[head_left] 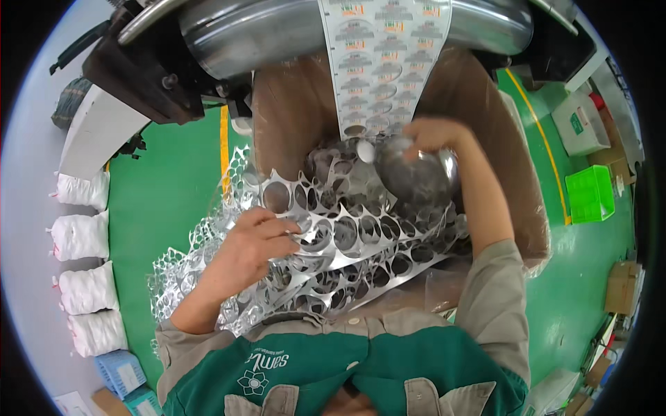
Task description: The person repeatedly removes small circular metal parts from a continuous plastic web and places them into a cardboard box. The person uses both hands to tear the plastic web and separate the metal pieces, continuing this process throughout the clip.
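A tangled heap of silvery foil webbing (347,232), punched full of round holes, spills across the front of a brown bin (479,166) lined with clear plastic. My left hand (253,246) rests on the heap's left part, its fingers curled into the webbing. On the right, my right hand (437,135) is slightly blurred, with fingers bent at the upper edge of a shiny, rounded bowl-like metal thing (416,177). Its full shape is partly hidden. A printed foil strip (385,62) with rows of repeated labels hangs from above into the bin, beside my right fingers.
A large metal roller (257,35) spans the far side on a dark machine frame (149,76). White bundles (84,236) line the left wall. A bright green crate (590,194), a white tub (581,125) and cardboard boxes (622,288) stand right on the green floor (166,180).
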A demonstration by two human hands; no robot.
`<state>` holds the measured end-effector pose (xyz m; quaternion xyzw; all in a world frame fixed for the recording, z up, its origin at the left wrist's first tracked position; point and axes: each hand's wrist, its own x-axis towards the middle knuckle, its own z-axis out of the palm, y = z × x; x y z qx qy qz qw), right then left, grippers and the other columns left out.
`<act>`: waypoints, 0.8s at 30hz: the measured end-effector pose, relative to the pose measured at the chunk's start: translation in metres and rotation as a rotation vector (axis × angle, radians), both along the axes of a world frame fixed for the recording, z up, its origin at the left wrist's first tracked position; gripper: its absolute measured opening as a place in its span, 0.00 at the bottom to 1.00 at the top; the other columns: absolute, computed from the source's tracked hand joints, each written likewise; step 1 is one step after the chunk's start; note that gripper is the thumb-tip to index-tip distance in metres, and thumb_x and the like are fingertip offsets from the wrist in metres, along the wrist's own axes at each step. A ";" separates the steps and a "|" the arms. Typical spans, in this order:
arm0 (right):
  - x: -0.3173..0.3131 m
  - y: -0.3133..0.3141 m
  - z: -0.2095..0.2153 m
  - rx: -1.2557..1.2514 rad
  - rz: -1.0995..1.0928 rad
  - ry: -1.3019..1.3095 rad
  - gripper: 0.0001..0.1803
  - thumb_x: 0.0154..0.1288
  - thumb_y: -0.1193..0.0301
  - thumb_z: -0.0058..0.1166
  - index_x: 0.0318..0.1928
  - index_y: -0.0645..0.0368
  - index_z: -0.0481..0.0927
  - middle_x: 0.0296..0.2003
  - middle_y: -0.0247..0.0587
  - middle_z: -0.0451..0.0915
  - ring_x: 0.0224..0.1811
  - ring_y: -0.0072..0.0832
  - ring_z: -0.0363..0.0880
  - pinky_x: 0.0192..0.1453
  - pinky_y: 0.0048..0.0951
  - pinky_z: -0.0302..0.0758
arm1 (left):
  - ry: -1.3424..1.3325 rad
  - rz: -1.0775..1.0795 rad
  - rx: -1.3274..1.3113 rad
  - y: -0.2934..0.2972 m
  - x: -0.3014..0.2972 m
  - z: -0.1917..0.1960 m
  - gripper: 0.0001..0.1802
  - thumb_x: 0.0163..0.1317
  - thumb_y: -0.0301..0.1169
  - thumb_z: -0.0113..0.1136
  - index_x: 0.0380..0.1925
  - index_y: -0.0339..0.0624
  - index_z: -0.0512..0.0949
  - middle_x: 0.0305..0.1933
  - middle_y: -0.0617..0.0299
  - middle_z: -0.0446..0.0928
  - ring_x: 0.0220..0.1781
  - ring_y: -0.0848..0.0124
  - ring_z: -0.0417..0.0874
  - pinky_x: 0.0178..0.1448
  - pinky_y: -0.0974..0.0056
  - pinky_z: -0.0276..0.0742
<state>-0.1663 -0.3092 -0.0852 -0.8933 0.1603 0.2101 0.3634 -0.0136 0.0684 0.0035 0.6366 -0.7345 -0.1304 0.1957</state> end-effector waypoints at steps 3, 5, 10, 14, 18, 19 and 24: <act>0.005 0.016 0.049 0.842 -0.267 -0.638 0.21 0.57 0.67 0.56 0.49 0.64 0.72 0.38 0.37 0.79 0.37 0.19 0.77 0.39 0.23 0.75 | -0.090 0.063 -0.086 0.008 -0.003 0.020 0.14 0.35 0.18 0.52 0.26 0.43 0.78 0.39 0.63 0.78 0.42 0.58 0.71 0.46 0.61 0.69; 0.001 0.033 0.040 1.400 -0.361 -0.839 0.18 0.62 0.67 0.52 0.50 0.64 0.71 0.39 0.39 0.79 0.37 0.24 0.79 0.43 0.26 0.77 | -0.064 0.048 -0.156 0.013 -0.005 0.040 0.10 0.38 0.23 0.53 0.24 0.44 0.79 0.37 0.62 0.78 0.41 0.59 0.71 0.46 0.60 0.69; -0.009 0.047 -0.106 0.518 -0.285 -0.271 0.29 0.59 0.61 0.56 0.57 0.60 0.66 0.54 0.40 0.70 0.55 0.33 0.70 0.56 0.34 0.70 | 0.167 0.278 -0.865 0.039 -0.006 0.059 0.12 0.41 0.38 0.49 0.18 0.45 0.78 0.33 0.59 0.78 0.37 0.59 0.70 0.45 0.56 0.67; -0.017 0.034 -0.140 -0.230 -0.208 -0.135 0.31 0.57 0.62 0.58 0.58 0.61 0.66 0.55 0.42 0.70 0.56 0.32 0.69 0.56 0.33 0.70 | -0.131 0.393 -0.306 0.050 0.007 0.081 0.15 0.30 0.25 0.43 0.21 0.41 0.78 0.34 0.55 0.78 0.37 0.57 0.71 0.46 0.57 0.67; -0.011 0.034 -0.132 0.429 -0.238 -0.252 0.30 0.57 0.62 0.58 0.56 0.63 0.68 0.53 0.42 0.72 0.53 0.31 0.71 0.54 0.32 0.70 | -0.015 0.445 -0.250 0.026 0.041 0.035 0.17 0.35 0.14 0.45 0.28 0.35 0.76 0.38 0.56 0.76 0.36 0.66 0.74 0.43 0.67 0.68; -0.011 0.035 -0.139 0.630 -0.236 -0.251 0.29 0.56 0.62 0.59 0.55 0.64 0.68 0.53 0.42 0.72 0.53 0.31 0.71 0.53 0.32 0.70 | 0.037 0.426 -0.277 0.024 0.047 0.032 0.18 0.37 0.12 0.45 0.31 0.35 0.76 0.39 0.56 0.76 0.35 0.68 0.74 0.41 0.70 0.69; -0.040 0.013 -0.210 0.966 -0.240 -0.234 0.28 0.56 0.61 0.59 0.53 0.66 0.71 0.51 0.43 0.74 0.49 0.31 0.73 0.51 0.31 0.71 | 0.643 0.682 -0.135 0.038 0.056 0.046 0.20 0.46 0.16 0.46 0.42 0.36 0.71 0.35 0.64 0.74 0.28 0.81 0.71 0.31 0.77 0.65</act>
